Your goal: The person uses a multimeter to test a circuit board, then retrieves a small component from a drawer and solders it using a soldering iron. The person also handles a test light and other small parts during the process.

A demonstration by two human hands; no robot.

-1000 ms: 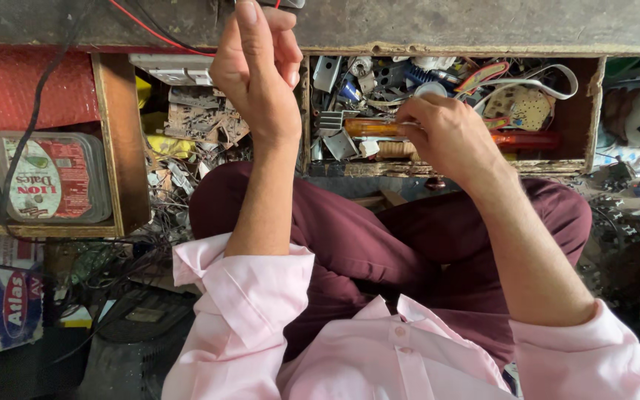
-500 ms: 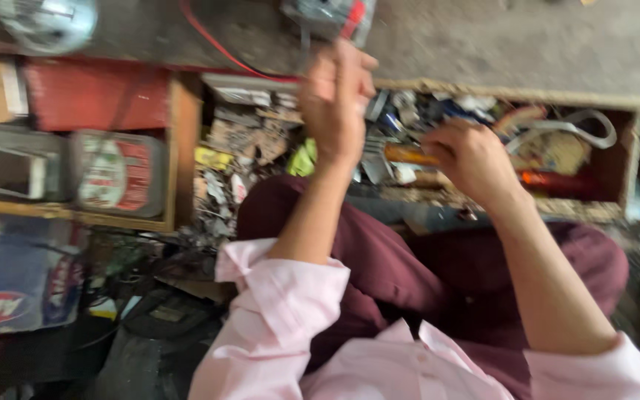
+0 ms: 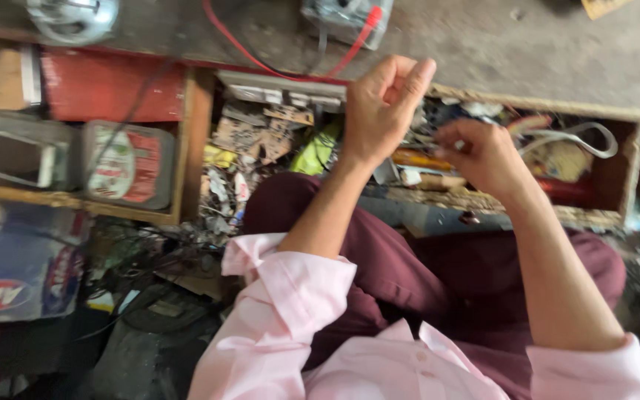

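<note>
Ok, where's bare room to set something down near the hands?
The grey bench top is bare right of the red wire, above the open drawer. The drawer, under the left hand and right hand, is packed with parts. The shelf with the oval tin is full.

The left hand [image 3: 381, 111], raised flat with fingers spread a second ago, now curls loosely above the open drawer [image 3: 616, 178]; the right hand [image 3: 483, 155] has lifted slightly off the orange-handled tool [image 3: 416, 158]. The view has swung left; a flat tin [image 3: 129, 164] sits nearer the middle.
</note>
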